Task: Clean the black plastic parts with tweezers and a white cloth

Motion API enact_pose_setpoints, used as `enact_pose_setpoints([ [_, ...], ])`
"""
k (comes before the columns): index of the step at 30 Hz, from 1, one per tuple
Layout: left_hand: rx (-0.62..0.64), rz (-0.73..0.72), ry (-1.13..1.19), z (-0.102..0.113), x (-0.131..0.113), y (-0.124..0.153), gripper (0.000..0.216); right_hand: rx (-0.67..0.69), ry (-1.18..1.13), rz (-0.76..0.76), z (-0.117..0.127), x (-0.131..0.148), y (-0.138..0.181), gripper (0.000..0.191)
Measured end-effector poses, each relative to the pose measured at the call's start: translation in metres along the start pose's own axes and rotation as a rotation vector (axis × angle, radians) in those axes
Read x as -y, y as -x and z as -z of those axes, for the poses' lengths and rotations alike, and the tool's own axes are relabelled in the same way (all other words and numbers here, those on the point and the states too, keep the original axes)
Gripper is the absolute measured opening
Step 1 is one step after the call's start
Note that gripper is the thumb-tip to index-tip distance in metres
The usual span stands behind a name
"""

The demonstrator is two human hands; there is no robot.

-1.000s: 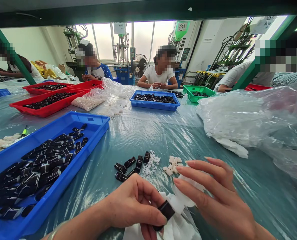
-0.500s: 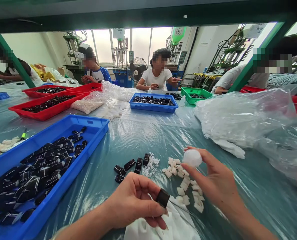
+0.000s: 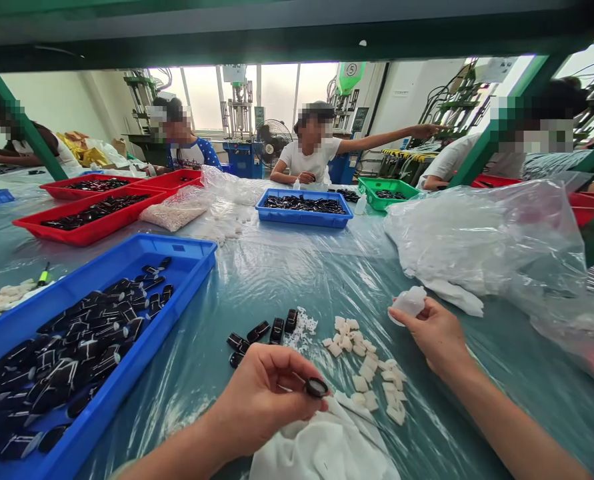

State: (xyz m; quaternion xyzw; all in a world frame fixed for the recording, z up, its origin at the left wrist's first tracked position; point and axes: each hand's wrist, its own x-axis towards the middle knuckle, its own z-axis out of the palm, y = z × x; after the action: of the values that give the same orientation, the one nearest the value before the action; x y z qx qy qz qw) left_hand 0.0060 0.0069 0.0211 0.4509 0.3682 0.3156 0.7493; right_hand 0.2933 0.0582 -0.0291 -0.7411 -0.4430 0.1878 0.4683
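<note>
My left hand [image 3: 267,397] is closed, pinching a small black part [image 3: 317,387] between thumb and fingers, its oval open end turned up towards me. A white cloth [image 3: 321,443] lies just below that hand, with a thin dark rod-like tool [image 3: 361,417] across it. Out to the right, my right hand [image 3: 444,337] grips a small translucent white plastic bottle [image 3: 409,304] above the table. Between the hands are cream-coloured square pads [image 3: 369,367]. Several more black parts [image 3: 277,331] and a heap of white scraps [image 3: 301,328] lie beyond my left hand.
A large blue tray [image 3: 189,248] of black parts fills the left. Further back stand red trays [image 3: 84,233], another blue tray [image 3: 301,219] and a green tray [image 3: 387,183]. Clear plastic bags [image 3: 487,233] are heaped at right. A green beam [image 3: 277,43] crosses overhead; co-workers sit opposite.
My right hand has moved right with the bottle and turned it. The black part in my left hand has tipped so its opening shows. A co-worker opposite has stretched an arm out to the right.
</note>
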Motion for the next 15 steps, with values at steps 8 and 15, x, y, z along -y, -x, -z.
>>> enact_pose_setpoints([
  [8,0.007,-0.09,-0.053,-0.001,0.002,0.001,0.01,-0.017,0.059,-0.011,0.001,0.01,0.003,0.023],
  [15,-0.004,-0.036,-0.092,0.001,0.0,0.0,0.013,-0.311,0.147,0.267,0.023,0.053,0.031,0.07],
])
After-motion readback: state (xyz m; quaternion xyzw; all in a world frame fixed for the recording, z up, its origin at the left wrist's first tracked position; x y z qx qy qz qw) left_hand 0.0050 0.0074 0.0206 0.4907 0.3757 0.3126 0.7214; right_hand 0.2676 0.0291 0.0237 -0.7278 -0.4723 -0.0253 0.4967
